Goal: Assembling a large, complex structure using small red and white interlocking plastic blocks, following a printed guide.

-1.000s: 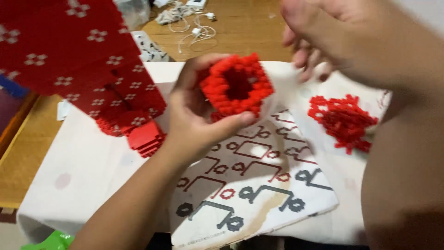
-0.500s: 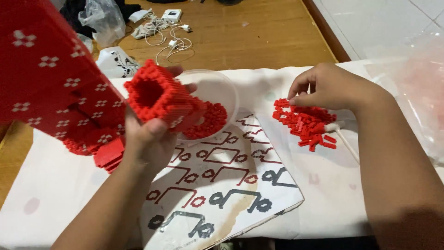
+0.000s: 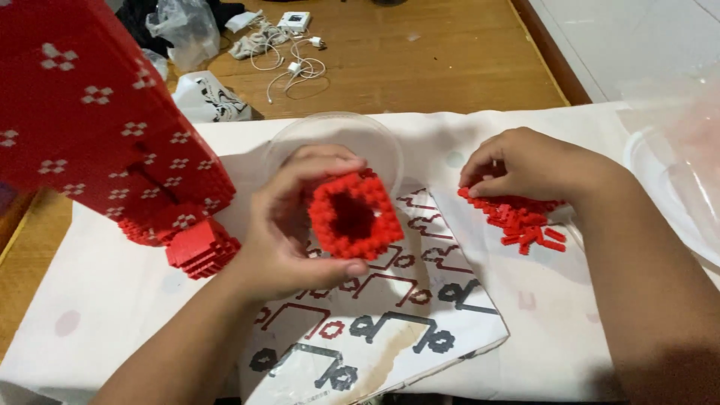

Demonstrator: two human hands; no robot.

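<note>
My left hand (image 3: 289, 229) grips a hollow square tube built of small red bricks (image 3: 352, 216), its open end turned up toward me, above a printed sheet with red and black diagrams (image 3: 390, 315). My right hand (image 3: 536, 165) rests palm down on a heap of loose small red bricks (image 3: 525, 221), fingertips curled into the heap's left side. Whether a brick is pinched in those fingers is hidden.
A large red brick model with white flower marks (image 3: 97, 127) stands at the left on the white cloth (image 3: 97, 300). A clear round dish (image 3: 337, 139) lies behind the tube. Clear plastic (image 3: 675, 165) sits at the right; cables and bags (image 3: 277, 52) lie on the wooden floor.
My left hand has brought the red tube right and down over the printed sheet. My right hand came down from the air onto the loose bricks and stays there.
</note>
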